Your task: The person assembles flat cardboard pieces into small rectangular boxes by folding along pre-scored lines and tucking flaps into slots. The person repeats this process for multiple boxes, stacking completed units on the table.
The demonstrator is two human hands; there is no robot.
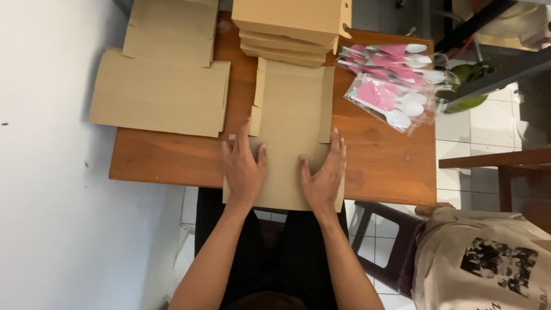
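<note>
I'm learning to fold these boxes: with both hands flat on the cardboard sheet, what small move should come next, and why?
Probably fold up a side flap. Both hands, left hand and right hand, press the flat cardboard sheet against the wooden table; its side flaps lie unfolded, while folded boxes stack just behind it.

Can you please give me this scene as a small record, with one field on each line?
left hand: flat, palm down, on the flat cardboard sheet
right hand: flat on the same sheet
sheet position: lies unfolded on the wooden table, near edge past the table's rim
stack of folded boxes: at the far edge
pile of flat cardboard: on the left
packets of white plastic spoons: on the right
other person: pale shirt, lower right
</note>
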